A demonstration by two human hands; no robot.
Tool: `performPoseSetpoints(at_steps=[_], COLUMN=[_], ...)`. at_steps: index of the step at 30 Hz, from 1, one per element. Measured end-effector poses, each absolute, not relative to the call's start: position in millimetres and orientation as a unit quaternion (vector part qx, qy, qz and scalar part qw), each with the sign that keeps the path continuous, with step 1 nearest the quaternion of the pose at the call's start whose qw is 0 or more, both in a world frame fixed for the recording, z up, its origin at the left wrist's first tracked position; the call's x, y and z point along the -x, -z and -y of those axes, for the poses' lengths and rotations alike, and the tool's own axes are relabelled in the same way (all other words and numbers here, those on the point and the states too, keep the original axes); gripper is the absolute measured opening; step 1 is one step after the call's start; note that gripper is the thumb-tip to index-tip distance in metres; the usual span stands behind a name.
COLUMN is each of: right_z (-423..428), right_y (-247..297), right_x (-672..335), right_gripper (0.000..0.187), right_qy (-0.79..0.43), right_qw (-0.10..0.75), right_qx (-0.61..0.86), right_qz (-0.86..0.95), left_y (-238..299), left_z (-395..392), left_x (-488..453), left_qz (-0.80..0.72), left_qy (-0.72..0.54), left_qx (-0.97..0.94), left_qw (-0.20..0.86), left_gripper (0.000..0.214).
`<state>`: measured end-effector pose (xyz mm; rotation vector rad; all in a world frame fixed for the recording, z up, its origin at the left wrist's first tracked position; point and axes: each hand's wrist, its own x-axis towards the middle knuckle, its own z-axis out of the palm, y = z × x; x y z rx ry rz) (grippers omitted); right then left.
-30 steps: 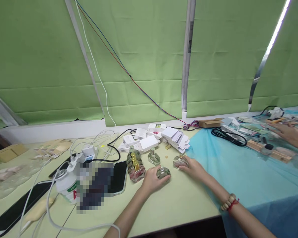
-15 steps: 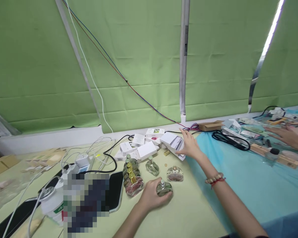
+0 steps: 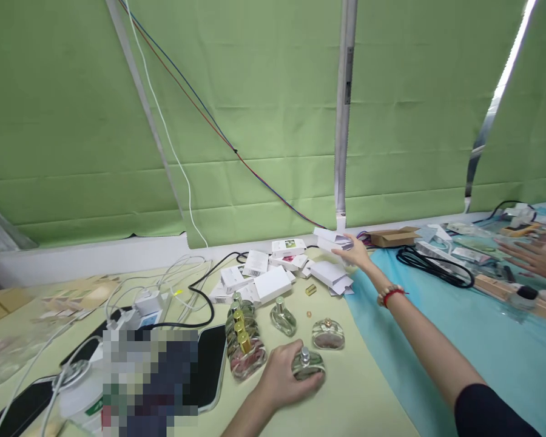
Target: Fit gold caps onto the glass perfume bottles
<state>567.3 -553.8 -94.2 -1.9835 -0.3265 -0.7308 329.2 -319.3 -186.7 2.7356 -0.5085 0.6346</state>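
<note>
My left hand (image 3: 286, 379) is closed around a small round glass perfume bottle (image 3: 308, 363) with a silver cap, resting on the pale green table (image 3: 346, 400). My right hand (image 3: 357, 251) reaches far back and grips a few white flat cartons (image 3: 330, 237), lifted off the pile of white cartons (image 3: 331, 273). Between the hands stand a pinkish round bottle (image 3: 328, 334), a greenish bottle (image 3: 283, 318) and a row of gold-capped bottles (image 3: 242, 341). Two small gold caps (image 3: 310, 289) lie near the cartons.
White boxes (image 3: 273, 281) are scattered at the back. Cables, a charger (image 3: 147, 301), dark phones (image 3: 209, 358) and a white jar (image 3: 79, 391) crowd the left. A blue cloth (image 3: 482, 340) covers the right, with a black cable (image 3: 437, 261), a brown box (image 3: 394, 235) and another person's hand (image 3: 534, 258).
My right hand let go of the pinkish bottle, reached back to the carton pile and lifted a few white cartons. My left hand stayed on its bottle.
</note>
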Motion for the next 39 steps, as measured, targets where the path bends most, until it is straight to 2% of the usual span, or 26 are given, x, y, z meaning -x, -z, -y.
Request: performPoseSetpoints(at_steps=[3,5,6,8,9,12,17,22,30,34,37,39], right_z=[547,534,526,512,508,506,532,548,554,555,544,528], right_y=[106,124,135,156,164,172,139,113,113,110,102,93], right_x=[-557,-545,-539,-532,-530,-536,-550,-553,-556,-546,-525,-507], right_gripper=[0.092,0.111,0.116,0.122,0.121,0.100,0.081,0.078,0.075,0.083,0.104,0.122], right_qy=[0.275,0.280,0.289,0.294,0.283,0.272,0.283,0.280,0.279,0.212,0.192,0.221], right_qw=[0.440,0.372,0.341,0.334,0.354,0.418,0.411,0.367,0.393,0.331,0.271,0.167], right_qx=[0.839,0.871,0.880,0.883,0.880,0.858,0.856,0.876,0.868,0.905,0.929,0.944], right_qz=[0.167,0.156,0.158,0.148,0.138,0.126,0.133,0.141,0.121,0.163,0.161,0.177], left_y=[188,189,189,189,190,191,193,189,183,185,187,188], left_z=[318,318,318,318,318,317,316,318,321,321,321,321], left_x=[-331,-331,-331,-330,-330,-331,-333,-332,-329,-328,-328,-328], left_qz=[0.174,0.169,0.167,0.164,0.165,0.173,0.180,0.175,0.176,0.173,0.173,0.179], left_qy=[-0.229,-0.233,-0.235,-0.238,-0.240,-0.252,-0.245,-0.221,-0.199,-0.201,-0.204,-0.209], left_qx=[-0.947,-0.947,-0.947,-0.946,-0.945,-0.939,-0.939,-0.950,-0.951,-0.951,-0.950,-0.946], left_qw=[0.144,0.144,0.144,0.145,0.146,0.156,0.158,0.136,0.156,0.158,0.163,0.170], left_gripper=[0.033,0.032,0.032,0.033,0.033,0.033,0.034,0.035,0.035,0.035,0.035,0.034])
